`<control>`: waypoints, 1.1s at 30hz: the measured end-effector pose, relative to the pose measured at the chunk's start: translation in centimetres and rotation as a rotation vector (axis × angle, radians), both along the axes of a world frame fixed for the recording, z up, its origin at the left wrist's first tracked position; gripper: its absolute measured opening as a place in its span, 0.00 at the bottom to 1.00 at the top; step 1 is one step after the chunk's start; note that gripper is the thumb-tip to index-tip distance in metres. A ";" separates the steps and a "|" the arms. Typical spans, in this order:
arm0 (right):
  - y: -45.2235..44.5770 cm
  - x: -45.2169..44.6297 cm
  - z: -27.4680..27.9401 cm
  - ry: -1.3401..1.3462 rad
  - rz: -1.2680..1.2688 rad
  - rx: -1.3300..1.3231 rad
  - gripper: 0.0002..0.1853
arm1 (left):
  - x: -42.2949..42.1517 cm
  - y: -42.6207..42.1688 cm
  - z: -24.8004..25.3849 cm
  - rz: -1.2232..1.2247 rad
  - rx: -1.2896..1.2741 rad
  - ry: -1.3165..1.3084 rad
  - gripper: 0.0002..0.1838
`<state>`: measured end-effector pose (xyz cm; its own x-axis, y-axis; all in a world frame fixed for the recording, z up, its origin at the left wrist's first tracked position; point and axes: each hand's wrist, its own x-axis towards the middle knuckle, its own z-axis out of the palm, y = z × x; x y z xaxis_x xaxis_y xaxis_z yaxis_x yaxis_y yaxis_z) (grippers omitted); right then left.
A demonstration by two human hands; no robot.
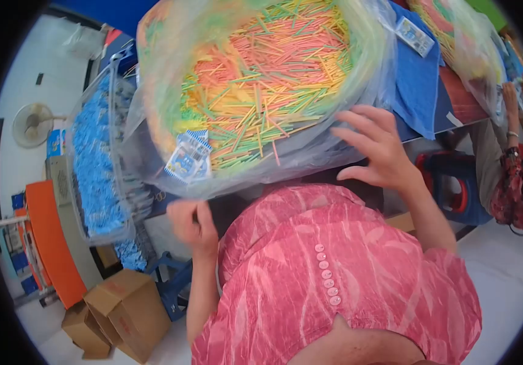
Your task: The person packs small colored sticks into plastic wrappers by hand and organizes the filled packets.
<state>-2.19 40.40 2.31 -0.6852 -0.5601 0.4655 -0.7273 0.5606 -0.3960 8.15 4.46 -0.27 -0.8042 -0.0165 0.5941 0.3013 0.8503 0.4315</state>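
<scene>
Two hands [378,149] [193,228] are near a bag [372,76] of coloured sticks [280,67].

I see a white fan [32,125] at upper left, an orange panel [54,243] at left, boxes [130,310] at lower left, a blue stool [465,167] at right, pale floor [505,267] at lower right.

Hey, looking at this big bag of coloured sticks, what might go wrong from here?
The small packets lie near the front edge of the plastic bag, so a nudge could slide them off. The right hand is spread open close to the bag's near right side; if it catches the loose plastic, some coloured sticks might spill.
</scene>
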 end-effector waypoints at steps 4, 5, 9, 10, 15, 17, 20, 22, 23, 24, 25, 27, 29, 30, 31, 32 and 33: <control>-2.5 -2.7 -4.0 0.015 0.265 0.184 0.27 | -3.6 -0.9 -3.9 0.030 -0.062 0.054 0.05; -2.8 -3.2 -4.8 0.018 0.317 0.157 0.27 | -4.0 -1.3 -5.3 0.085 -0.036 0.041 0.05; -3.3 -4.4 -5.9 0.061 0.334 0.156 0.19 | -5.1 -2.4 -7.9 0.228 -0.029 0.053 0.06; -3.4 -4.9 -6.3 0.072 0.335 0.129 0.15 | -5.2 -2.2 -7.9 0.273 0.221 0.020 0.07; -4.1 -6.4 -9.2 0.228 0.307 0.127 0.08 | -6.2 -1.7 -8.3 0.318 0.464 0.067 0.10; -4.4 -6.7 -10.1 0.218 0.226 0.053 0.08 | -6.6 -2.5 -8.9 0.306 0.526 0.075 0.10; -4.8 -6.9 -10.8 0.228 0.194 -0.038 0.08 | -7.2 -3.8 -9.8 0.317 0.600 0.076 0.11; -5.0 -7.2 -11.3 0.243 0.192 -0.065 0.08 | -7.2 -4.0 -9.9 0.338 0.589 0.052 0.11; -5.1 -7.5 -11.7 0.264 0.204 -0.092 0.08 | -7.4 -4.0 -10.0 0.330 0.584 0.039 0.11; -5.1 -7.8 -12.1 0.252 0.195 -0.093 0.08 | -7.5 -4.1 -10.1 0.312 0.572 0.044 0.12; -5.1 -8.0 -12.4 0.265 0.204 -0.104 0.09 | -7.5 -4.2 -10.2 0.298 0.561 0.050 0.12; -5.0 -7.6 -12.5 0.273 0.212 -0.113 0.09 | -7.4 -4.2 -10.2 0.300 0.568 0.034 0.12; -4.9 -7.8 -12.2 0.291 0.228 -0.133 0.08 | -7.5 -4.0 -10.0 0.294 0.572 0.016 0.12; -4.9 -7.9 -12.2 0.296 0.226 -0.130 0.08 | -7.6 -4.1 -10.0 0.290 0.575 0.020 0.12; -4.8 -7.8 -12.2 0.290 0.235 -0.135 0.08 | -7.6 -4.1 -9.8 0.290 0.578 0.005 0.12; -4.7 -7.7 -12.2 0.281 0.244 -0.142 0.08 | -7.5 -4.2 -9.8 0.292 0.580 -0.012 0.13; -4.7 -7.6 -12.4 0.277 0.239 -0.142 0.08 | -7.2 -4.3 -9.8 0.288 0.579 -0.017 0.13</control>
